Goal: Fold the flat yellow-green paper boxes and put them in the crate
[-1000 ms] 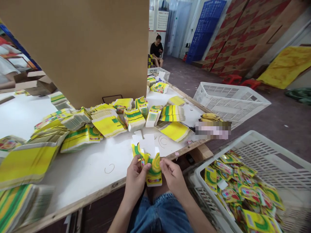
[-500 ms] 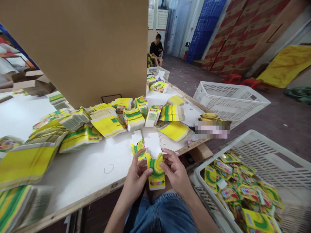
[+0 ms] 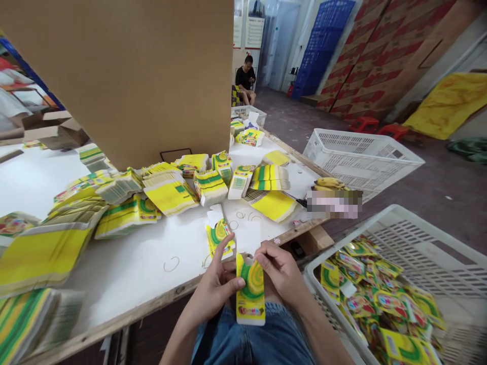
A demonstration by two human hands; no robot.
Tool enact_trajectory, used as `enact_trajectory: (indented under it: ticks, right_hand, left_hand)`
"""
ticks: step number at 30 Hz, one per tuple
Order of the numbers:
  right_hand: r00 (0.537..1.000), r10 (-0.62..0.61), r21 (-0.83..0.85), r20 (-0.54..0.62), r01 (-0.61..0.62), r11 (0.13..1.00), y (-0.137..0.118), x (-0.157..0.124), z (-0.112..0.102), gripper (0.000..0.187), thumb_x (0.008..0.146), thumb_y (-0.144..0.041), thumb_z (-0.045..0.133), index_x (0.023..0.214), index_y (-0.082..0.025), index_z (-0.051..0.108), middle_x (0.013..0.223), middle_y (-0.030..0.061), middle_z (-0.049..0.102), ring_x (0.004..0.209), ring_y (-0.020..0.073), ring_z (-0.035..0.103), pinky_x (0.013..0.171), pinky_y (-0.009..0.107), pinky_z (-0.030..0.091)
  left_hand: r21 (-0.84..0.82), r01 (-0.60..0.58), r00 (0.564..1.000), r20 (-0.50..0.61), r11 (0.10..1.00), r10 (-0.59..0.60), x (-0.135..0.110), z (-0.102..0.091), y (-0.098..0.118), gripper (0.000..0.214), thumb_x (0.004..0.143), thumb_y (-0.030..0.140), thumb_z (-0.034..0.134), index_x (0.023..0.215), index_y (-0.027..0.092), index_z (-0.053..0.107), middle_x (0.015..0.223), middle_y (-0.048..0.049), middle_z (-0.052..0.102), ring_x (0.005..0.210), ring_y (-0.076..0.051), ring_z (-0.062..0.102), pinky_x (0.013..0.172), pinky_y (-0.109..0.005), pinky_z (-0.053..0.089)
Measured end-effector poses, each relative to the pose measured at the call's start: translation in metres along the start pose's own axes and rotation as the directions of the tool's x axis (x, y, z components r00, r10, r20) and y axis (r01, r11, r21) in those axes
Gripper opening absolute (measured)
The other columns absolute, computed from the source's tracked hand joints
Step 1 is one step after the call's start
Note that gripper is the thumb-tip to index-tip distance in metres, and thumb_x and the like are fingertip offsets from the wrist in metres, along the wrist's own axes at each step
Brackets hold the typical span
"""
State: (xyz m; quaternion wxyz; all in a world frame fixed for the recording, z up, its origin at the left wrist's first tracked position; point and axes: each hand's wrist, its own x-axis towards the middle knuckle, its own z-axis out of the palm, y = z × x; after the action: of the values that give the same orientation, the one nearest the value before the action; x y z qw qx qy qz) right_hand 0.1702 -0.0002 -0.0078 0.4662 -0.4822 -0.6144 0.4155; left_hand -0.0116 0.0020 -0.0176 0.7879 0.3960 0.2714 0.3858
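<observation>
A small yellow-and-green cardboard carton (image 3: pixel 251 290) is held above my lap, its white top flap standing up. My left hand (image 3: pixel 217 285) grips its left edge, thumb on the front and index finger stretched out. At the upper right corner, my right hand (image 3: pixel 278 267) pinches the carton between thumb and fingers. Another carton of the same print (image 3: pixel 218 234) lies on the white table (image 3: pixel 140 263) just beyond my left hand, its white flap pointing away. Loose rubber bands (image 3: pixel 171 263) lie on the tabletop nearby.
Stacks of flat cartons (image 3: pixel 171 195) spread across the table before a tall brown cardboard box (image 3: pixel 144 76). To the right, a white crate (image 3: pixel 399 218) contains many small printed packets (image 3: pixel 380 299). Another white crate (image 3: pixel 361 152) and bananas (image 3: pixel 329 183) are farther back. A person (image 3: pixel 245 78) sits behind.
The carton has come lower and slightly right, closer to my lap. My left index finger has lifted away from it, and my right fingers have shifted to its upper corner.
</observation>
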Motion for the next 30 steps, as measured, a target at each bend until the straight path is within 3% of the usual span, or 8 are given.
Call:
enact_trajectory:
  ticks: [3,6,8,10,13,18,24,30]
  right_hand:
    - [0.993,0.053,0.092,-0.102,-0.044,0.995,0.003,0.0,0.004,0.017,0.091,-0.037,0.056,0.098,-0.022,0.061,0.084,0.0037,0.064,0.078,0.0194,0.06,0.071,0.029,0.047]
    - [0.975,0.072,0.097,-0.212,-0.053,0.994,0.005,0.001,0.003,0.027,0.092,-0.04,0.054,0.112,-0.023,0.059,0.098,0.0067,0.067,0.089,0.0216,0.063,0.079,0.031,0.048]
    - [0.985,0.046,0.029,-0.165,-0.042,0.999,0.005,0.002,0.0,0.028,0.093,-0.042,0.051,0.103,-0.021,0.065,0.098,0.0077,0.067,0.091,0.0221,0.061,0.08,0.031,0.047]
    - [0.993,0.104,-0.013,-0.052,-0.104,0.994,0.003,0.002,-0.002,0.027,0.09,-0.04,0.054,0.105,-0.02,0.066,0.087,0.0047,0.067,0.078,0.0192,0.06,0.07,0.029,0.046]
    - [0.972,0.228,-0.118,0.055,-0.22,0.968,0.0,0.004,-0.001,0.035,0.084,-0.029,0.06,0.118,-0.02,0.059,0.064,-0.0049,0.057,0.055,0.0131,0.047,0.054,0.024,0.037]
    - [0.976,0.219,-0.317,0.003,-0.207,0.926,-0.003,0.007,0.005,0.028,0.082,-0.022,0.058,0.11,-0.019,0.056,0.051,-0.0108,0.039,0.051,0.0125,0.042,0.055,0.023,0.032]
    - [0.974,0.226,-0.302,0.013,-0.212,0.93,0.0,0.006,0.01,0.033,0.081,-0.027,0.059,0.113,-0.021,0.054,0.051,-0.0101,0.045,0.05,0.0139,0.046,0.054,0.023,0.034]
    - [0.974,0.223,-0.312,-0.047,-0.226,0.923,0.002,0.003,0.009,0.034,0.081,-0.024,0.059,0.114,-0.02,0.056,0.051,-0.0094,0.048,0.05,0.0137,0.048,0.054,0.023,0.037]
  left_hand:
    - [0.016,-0.007,1.0,-0.021,1.0,0.007,0.002,-0.002,-0.003,0.069,0.079,0.021,0.072,0.138,0.031,0.037,0.103,-0.0081,0.072,0.087,-0.024,0.071,0.078,-0.035,0.054]
    - [0.066,-0.064,0.993,-0.095,0.996,0.07,0.005,-0.005,-0.008,0.055,0.076,0.023,0.074,0.126,0.026,0.052,0.102,-0.009,0.072,0.076,-0.022,0.07,0.07,-0.031,0.054]
    - [0.125,-0.092,0.98,-0.166,0.988,0.112,0.007,-0.007,-0.01,0.054,0.072,0.024,0.077,0.122,0.024,0.057,0.096,-0.0083,0.073,0.071,-0.021,0.069,0.065,-0.028,0.054]
    - [0.188,-0.097,0.97,-0.204,0.977,0.136,0.008,-0.006,-0.01,0.054,0.072,0.025,0.076,0.123,0.023,0.058,0.095,-0.0079,0.073,0.072,-0.021,0.069,0.064,-0.027,0.053]
    - [0.261,-0.077,0.98,-0.156,0.962,0.12,0.008,-0.004,-0.01,0.049,0.08,0.026,0.068,0.127,0.023,0.052,0.106,-0.0092,0.071,0.082,-0.021,0.069,0.072,-0.028,0.053]
    - [0.242,-0.047,0.994,-0.088,0.969,0.07,0.008,-0.006,-0.011,0.049,0.086,0.026,0.062,0.132,0.024,0.043,0.113,-0.0108,0.068,0.092,-0.021,0.068,0.079,-0.03,0.052]
    - [0.141,-0.072,0.991,-0.1,0.987,0.086,0.011,-0.015,-0.018,0.052,0.084,0.025,0.066,0.131,0.025,0.045,0.104,-0.0084,0.071,0.088,-0.021,0.069,0.077,-0.03,0.052]
    - [0.164,-0.068,0.99,-0.114,0.984,0.087,0.012,-0.012,-0.015,0.051,0.083,0.024,0.067,0.13,0.023,0.047,0.102,-0.0081,0.072,0.085,-0.02,0.069,0.074,-0.028,0.051]
